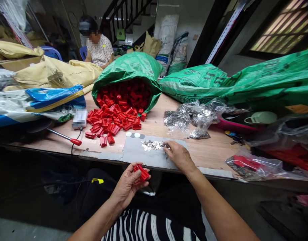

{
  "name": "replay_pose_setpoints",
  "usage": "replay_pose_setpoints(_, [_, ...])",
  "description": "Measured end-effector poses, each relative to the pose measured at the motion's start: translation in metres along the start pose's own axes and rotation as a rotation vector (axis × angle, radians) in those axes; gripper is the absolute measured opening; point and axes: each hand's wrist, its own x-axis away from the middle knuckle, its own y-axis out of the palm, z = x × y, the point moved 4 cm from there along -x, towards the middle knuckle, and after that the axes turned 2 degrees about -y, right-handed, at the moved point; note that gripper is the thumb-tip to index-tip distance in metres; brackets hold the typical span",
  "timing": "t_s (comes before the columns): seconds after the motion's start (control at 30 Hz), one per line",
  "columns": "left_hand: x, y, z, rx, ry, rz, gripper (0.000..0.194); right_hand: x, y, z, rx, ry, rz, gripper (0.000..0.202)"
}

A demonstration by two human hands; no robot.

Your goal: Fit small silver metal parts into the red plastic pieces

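Observation:
Just in front of the table's edge, my left hand [133, 179] grips a red plastic housing [141, 172], a small oblong block with its hollow side facing up. My right hand [179, 154] rests over the grey mat [133, 155], thumb and fingers pinched at the right end of a pile of small shiny metal pieces [151, 145]. A small metal piece [166, 144] shows at those fingertips; its exact shape is too small to tell. Loose red housings [106, 122] lie beyond my left hand, spilling from a green woven sack [133, 67].
Clear plastic bags of metal parts [177, 118] lie behind my right hand. A red-tipped lever [75, 142] juts out at left. Green sacks [201, 80] and a pink tray [226, 124] with a pale cup [264, 117] occupy the right. Another person [100, 47] sits across the table.

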Motion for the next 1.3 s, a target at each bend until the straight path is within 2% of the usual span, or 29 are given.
replay_pose_setpoints(0.07, [0.001, 0.001, 0.001, 0.001, 0.0, 0.02, 0.046, -0.011, 0.001, 0.007, 0.178, 0.016, 0.015, 0.021])
replay_pose_setpoints(0.13, [0.0, 0.001, 0.001, 0.001, 0.002, 0.04, 0.049, -0.017, 0.005, 0.009, 0.276, 0.003, -0.026, 0.021])
replay_pose_setpoints(0.3, [-0.002, -0.001, 0.002, 0.003, 0.022, 0.071, 0.048, -0.017, 0.009, 0.008, 0.374, 0.031, -0.084, 0.007])
replay_pose_setpoints(0.5, [-0.004, -0.003, 0.001, 0.009, 0.051, 0.059, 0.043, 0.007, 0.013, -0.005, 0.242, -0.109, -0.027, 0.007])
replay_pose_setpoints(0.63, [-0.005, -0.002, 0.002, -0.008, 0.089, 0.06, 0.042, 0.025, 0.017, -0.01, 0.153, -0.203, -0.039, 0.013])
replay_pose_setpoints(0.83, [-0.004, 0.002, 0.007, -0.057, 0.161, 0.066, 0.043, 0.022, 0.006, 0.001, 0.095, -0.119, -0.038, 0.015])
replay_pose_setpoints(0.97, [-0.004, 0.003, 0.009, -0.112, 0.226, 0.074, 0.04, 0.017, 0.01, -0.001, 0.082, -0.12, -0.084, 0.01])
replay_pose_setpoints(1.07, [-0.006, 0.002, 0.011, -0.173, 0.285, 0.088, 0.038, 0.016, 0.011, -0.006, 0.056, -0.124, -0.062, 0.01])
replay_pose_setpoints(1.17, [-0.006, 0.001, 0.014, -0.249, 0.357, 0.112, 0.036, 0.018, 0.007, -0.014, -0.069, -0.118, -0.057, 0.009])
replay_pose_setpoints(1.3, [-0.003, 0.003, 0.019, -0.336, 0.438, 0.142, 0.036, 0.026, 0.0, -0.037, -0.348, -0.156, -0.12, 0.007])
